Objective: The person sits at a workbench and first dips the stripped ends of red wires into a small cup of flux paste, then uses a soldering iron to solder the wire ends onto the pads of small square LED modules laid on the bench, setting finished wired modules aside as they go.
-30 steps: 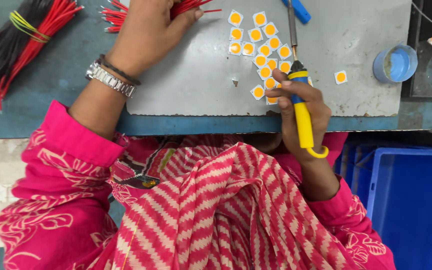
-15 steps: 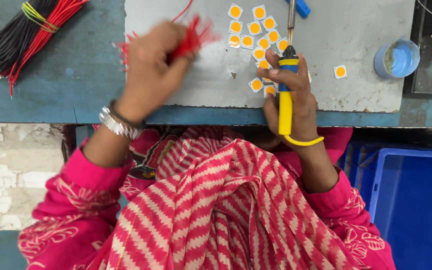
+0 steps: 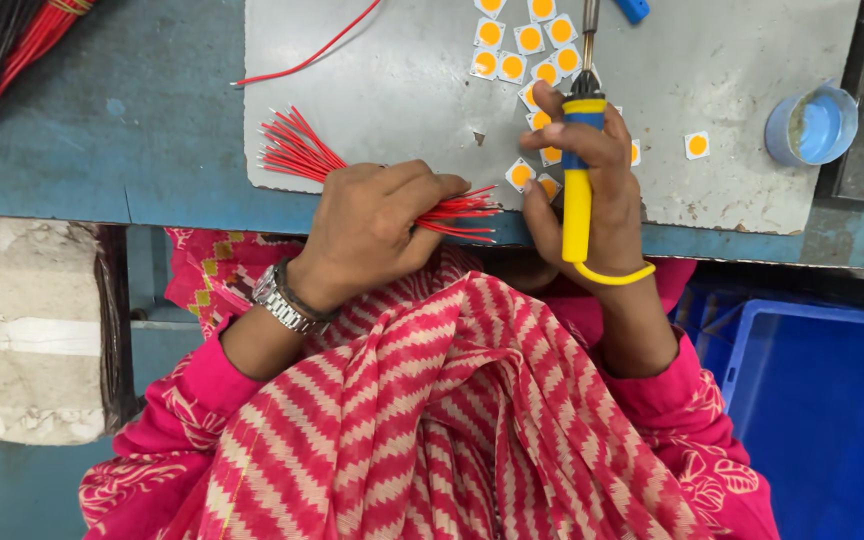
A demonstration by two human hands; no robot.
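My left hand (image 3: 377, 225) grips a bunch of short red wires (image 3: 297, 150) at the near edge of a grey metal plate (image 3: 402, 80); the wire ends stick out on both sides of the fist. My right hand (image 3: 587, 190) holds a soldering iron with a yellow and blue handle (image 3: 578, 190), tip pointing away from me. Several small white squares with yellow round centres (image 3: 512, 40) lie on the plate around the iron's tip. One such square (image 3: 696, 145) lies apart to the right.
A single red wire (image 3: 312, 55) lies on the plate's far left. Bundles of red and black wires (image 3: 2, 40) sit at the bench's top left. A small blue round container (image 3: 812, 125) stands at the right. A blue plastic crate (image 3: 832, 400) is below the bench on the right.
My left hand has pulled the red wire bunch from the far side of the bench down to the plate's near edge. The right hand has kept the iron by the squares.
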